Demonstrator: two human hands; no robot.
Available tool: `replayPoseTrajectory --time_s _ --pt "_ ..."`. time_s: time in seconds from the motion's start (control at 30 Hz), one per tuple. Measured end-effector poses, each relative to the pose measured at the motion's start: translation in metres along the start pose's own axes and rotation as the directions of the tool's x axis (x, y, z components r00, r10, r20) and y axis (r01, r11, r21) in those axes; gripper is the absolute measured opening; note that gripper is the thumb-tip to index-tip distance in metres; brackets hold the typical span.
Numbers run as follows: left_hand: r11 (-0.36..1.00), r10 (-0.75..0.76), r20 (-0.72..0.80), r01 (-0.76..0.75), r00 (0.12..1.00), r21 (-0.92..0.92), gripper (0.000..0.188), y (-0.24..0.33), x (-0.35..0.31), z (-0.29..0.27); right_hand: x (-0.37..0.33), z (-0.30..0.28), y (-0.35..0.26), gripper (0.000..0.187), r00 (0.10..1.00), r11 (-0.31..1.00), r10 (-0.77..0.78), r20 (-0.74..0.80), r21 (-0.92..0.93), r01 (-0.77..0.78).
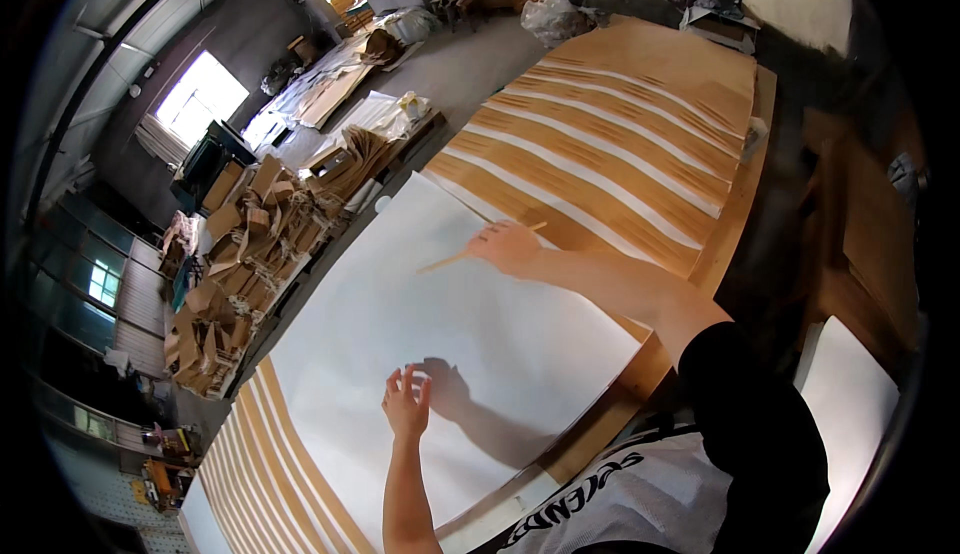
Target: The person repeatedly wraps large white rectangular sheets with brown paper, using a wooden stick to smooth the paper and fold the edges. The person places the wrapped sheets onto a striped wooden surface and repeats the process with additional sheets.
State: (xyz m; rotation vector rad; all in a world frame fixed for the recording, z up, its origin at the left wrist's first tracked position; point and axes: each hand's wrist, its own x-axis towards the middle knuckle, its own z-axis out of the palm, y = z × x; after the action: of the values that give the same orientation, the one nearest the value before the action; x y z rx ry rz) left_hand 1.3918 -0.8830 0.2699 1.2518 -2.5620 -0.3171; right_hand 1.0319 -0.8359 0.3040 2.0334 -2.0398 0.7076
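A large white sheet (pixel 350 284) lies over the middle of a long table, between rows of brown and white strips. My right hand (pixel 505 246) reaches across to the sheet's far right part, its fingers closed around a thin, light wooden stick (pixel 442 264). The stick pokes out on both sides of the fist, low over the sheet or touching it; I cannot tell which. My left hand (pixel 407 402) is raised over the sheet's near part, fingers apart and a little bent, holding nothing. Its shadow falls beside it.
Brown sheets overlapped with white bands (pixel 610 134) cover the table's far end; narrower stripes (pixel 275 464) show at the near left. A heap of torn cardboard (pixel 235 274) lies left of the table. Another white sheet or board (pixel 850 404) stands at my right.
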Motion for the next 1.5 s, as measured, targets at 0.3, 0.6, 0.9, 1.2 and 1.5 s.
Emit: replayPoseTrajectory --time_s 0.3,0.6,0.9,1.2,1.5 --pt "0.971 0.187 -0.049 -0.192 0.981 -0.143 0.049 0.163 0.085 0.005 -0.029 -0.078 0.164 0.015 0.947 0.931 0.32 -0.005 -0.183 -0.316" --pt "0.997 -0.046 -0.03 0.048 0.998 0.065 0.059 0.26 0.23 0.091 0.038 -0.036 0.294 0.033 0.97 0.963 0.227 0.089 -0.172 -0.21" --pt "0.95 -0.173 0.002 0.166 0.985 0.266 0.057 0.279 0.237 0.147 0.025 0.013 0.319 0.034 0.99 0.991 0.101 0.102 -0.101 -0.091" --pt "0.95 -0.169 0.042 0.152 0.985 0.271 0.059 0.293 0.245 0.152 0.015 0.015 0.332 0.033 0.986 0.984 0.116 0.119 -0.149 -0.097" --pt "0.969 -0.235 0.063 0.228 0.97 0.098 0.061 0.271 0.252 0.145 0.028 0.024 0.33 0.035 0.985 0.984 0.111 0.13 -0.153 -0.091"
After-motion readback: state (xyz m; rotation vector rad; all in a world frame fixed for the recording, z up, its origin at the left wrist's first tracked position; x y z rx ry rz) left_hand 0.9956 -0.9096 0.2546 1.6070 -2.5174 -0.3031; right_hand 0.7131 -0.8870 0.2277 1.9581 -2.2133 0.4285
